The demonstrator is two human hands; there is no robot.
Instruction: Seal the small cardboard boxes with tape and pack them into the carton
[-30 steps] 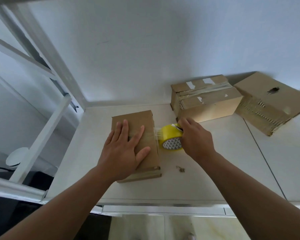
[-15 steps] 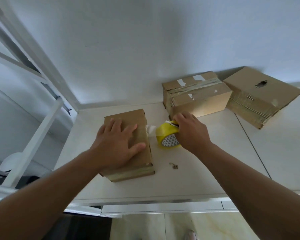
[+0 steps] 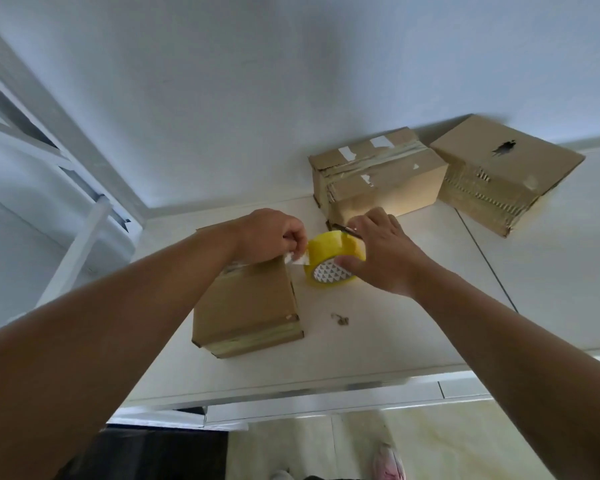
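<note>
Head view shows the left hand (image 3: 274, 237) with its fingers curled, pinching a clear tape strip (image 3: 297, 260) at the far right edge of a small box (image 3: 246, 306) that lies flat on the white counter (image 3: 378, 334). The strip runs from the box top to a yellow tape roll (image 3: 333, 261), which stands on edge just beside the box. The right hand (image 3: 378, 258) grips the roll, thumb on its near face and fingers over the top. A thin dark object shows at its fingertips, too unclear to name. Near the wall sits a taped box (image 3: 378, 181), touching a third box (image 3: 503, 171) with a dark mark on top. A small scrap (image 3: 340, 319) lies on the counter near the small box.
</note>
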